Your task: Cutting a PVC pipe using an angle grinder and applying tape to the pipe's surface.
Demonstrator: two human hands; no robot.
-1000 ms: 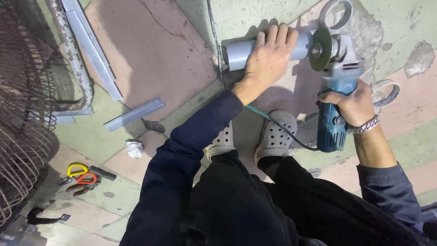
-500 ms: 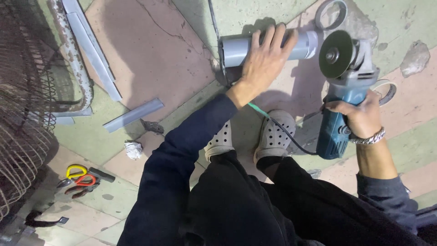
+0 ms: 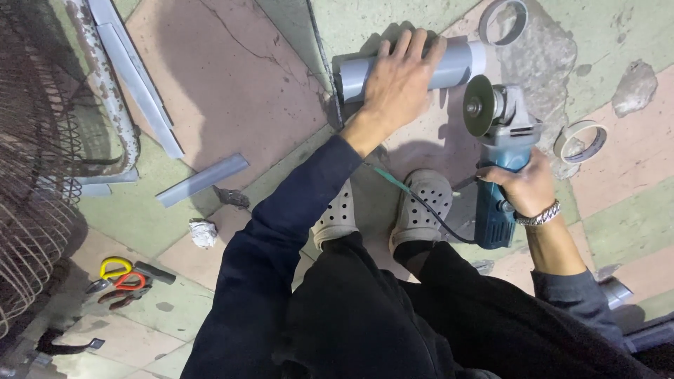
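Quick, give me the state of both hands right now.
Left hand: open, palm pressed flat on the grey pipe.
Right hand: closed around the blue angle grinder.

pipe (image 3: 456, 64): middle hidden under left hand (image 3: 397, 83) | wire fan guard (image 3: 35, 175): cut off at left edge

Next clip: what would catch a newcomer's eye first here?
The blue angle grinder, right of centre, gripped by the right hand, its disc beside the grey pipe. The left hand presses that pipe to the floor at top centre. Two cut pipe rings lie at upper right.
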